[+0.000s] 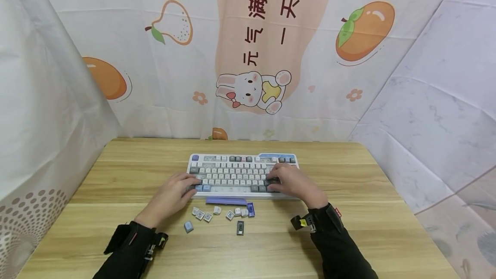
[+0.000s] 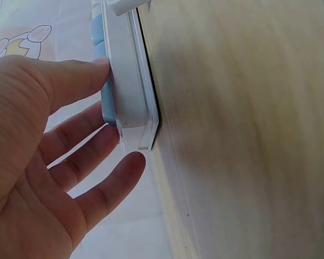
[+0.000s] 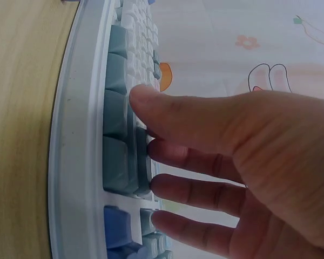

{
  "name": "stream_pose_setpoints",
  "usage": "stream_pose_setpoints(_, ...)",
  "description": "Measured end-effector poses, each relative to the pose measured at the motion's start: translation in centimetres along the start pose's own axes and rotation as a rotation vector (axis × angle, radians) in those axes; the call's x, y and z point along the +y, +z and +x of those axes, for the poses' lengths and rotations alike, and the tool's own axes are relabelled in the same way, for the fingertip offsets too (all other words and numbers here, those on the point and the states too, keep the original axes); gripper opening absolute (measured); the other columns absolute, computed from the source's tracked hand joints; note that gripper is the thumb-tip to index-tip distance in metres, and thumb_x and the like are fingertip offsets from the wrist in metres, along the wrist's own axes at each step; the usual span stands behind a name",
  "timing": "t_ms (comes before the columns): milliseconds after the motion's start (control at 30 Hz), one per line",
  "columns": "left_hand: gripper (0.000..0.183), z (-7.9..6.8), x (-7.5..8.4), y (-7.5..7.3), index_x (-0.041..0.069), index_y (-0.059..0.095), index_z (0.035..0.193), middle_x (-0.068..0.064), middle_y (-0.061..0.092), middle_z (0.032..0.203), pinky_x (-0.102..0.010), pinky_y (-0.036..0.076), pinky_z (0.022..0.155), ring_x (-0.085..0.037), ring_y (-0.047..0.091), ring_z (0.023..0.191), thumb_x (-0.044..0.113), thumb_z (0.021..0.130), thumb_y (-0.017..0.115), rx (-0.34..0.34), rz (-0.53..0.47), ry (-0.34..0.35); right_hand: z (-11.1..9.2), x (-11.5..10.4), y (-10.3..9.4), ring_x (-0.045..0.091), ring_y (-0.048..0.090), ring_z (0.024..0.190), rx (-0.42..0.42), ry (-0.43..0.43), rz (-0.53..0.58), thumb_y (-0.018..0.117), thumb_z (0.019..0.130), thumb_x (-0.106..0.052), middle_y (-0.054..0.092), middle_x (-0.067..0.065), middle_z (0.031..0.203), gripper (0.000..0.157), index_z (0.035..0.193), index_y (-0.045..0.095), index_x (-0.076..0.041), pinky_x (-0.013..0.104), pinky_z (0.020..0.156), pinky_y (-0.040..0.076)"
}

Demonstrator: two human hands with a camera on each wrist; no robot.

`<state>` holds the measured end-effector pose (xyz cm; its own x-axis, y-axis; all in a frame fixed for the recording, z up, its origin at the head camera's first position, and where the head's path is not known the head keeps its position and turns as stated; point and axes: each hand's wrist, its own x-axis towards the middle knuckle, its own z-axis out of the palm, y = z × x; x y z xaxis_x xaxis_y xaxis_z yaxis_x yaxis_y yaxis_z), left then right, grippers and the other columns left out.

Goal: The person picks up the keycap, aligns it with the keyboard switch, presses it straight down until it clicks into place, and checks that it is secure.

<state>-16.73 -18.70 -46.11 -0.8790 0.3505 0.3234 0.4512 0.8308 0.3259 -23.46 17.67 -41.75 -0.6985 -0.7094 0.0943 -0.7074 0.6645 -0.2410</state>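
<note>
A white keyboard (image 1: 232,176) with white, grey and blue keycaps lies on the wooden table. At its left end is my left hand (image 1: 173,193); in the left wrist view the thumb touches the side of a blue keycap (image 2: 101,51), and the fingers spread loosely by the corner of the case. My right hand (image 1: 294,181) is over the right end. In the right wrist view its fingertips rest lightly at the dark grey-green keycaps (image 3: 115,113), thumb above them. Just in front of the keyboard lies a long purple keycap (image 1: 226,201).
Several loose white keycaps (image 1: 208,217) are scattered in front of the keyboard. Among them lie a light blue keycap (image 1: 188,227), a purple keycap (image 1: 250,209) and a dark one (image 1: 240,227). A printed curtain (image 1: 174,76) hangs behind the wooden table (image 1: 128,162).
</note>
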Motion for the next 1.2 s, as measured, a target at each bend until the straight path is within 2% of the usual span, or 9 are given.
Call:
stream_pose_setpoints(600, 0.027, 0.07, 0.07, -0.15, 0.011, 0.069, 0.113, -0.009, 0.063, 0.115, -0.044, 0.045, 0.092, -0.025, 0.054, 0.110, 0.016, 0.086, 0.068, 0.005, -0.007, -0.001, 0.01, -0.40, -0.42, 0.021, 0.060, 0.093, -0.044, 0.038, -0.037, 0.074, 0.080, -0.029, 0.065, 0.006, 0.102, 0.034, 0.107, 0.072, -0.008, 0.037, 0.079, 0.050)
stream_pose_setpoints(867, 0.026, 0.11, 0.18, -0.23, 0.011, 0.069, 0.112, -0.009, 0.063, 0.115, -0.044, 0.044, 0.093, -0.026, 0.054, 0.110, 0.016, 0.087, 0.067, -0.001, -0.008, 0.003, -0.03, -0.48, -0.60, 0.021, 0.061, 0.096, -0.062, 0.053, -0.036, 0.073, 0.080, -0.030, 0.066, 0.006, 0.103, 0.037, 0.110, 0.071, -0.007, 0.039, 0.083, 0.048)
stream_pose_setpoints(1200, 0.027, 0.14, 0.20, -0.13, 0.010, 0.069, 0.113, -0.009, 0.063, 0.115, -0.044, 0.045, 0.092, -0.025, 0.054, 0.110, 0.015, 0.086, 0.068, 0.002, -0.006, 0.009, -0.13, -0.69, -0.11, 0.018, 0.059, 0.089, -0.084, 0.087, -0.042, 0.074, 0.078, -0.034, 0.065, 0.003, 0.100, 0.042, 0.112, 0.070, -0.011, 0.037, 0.078, 0.049)
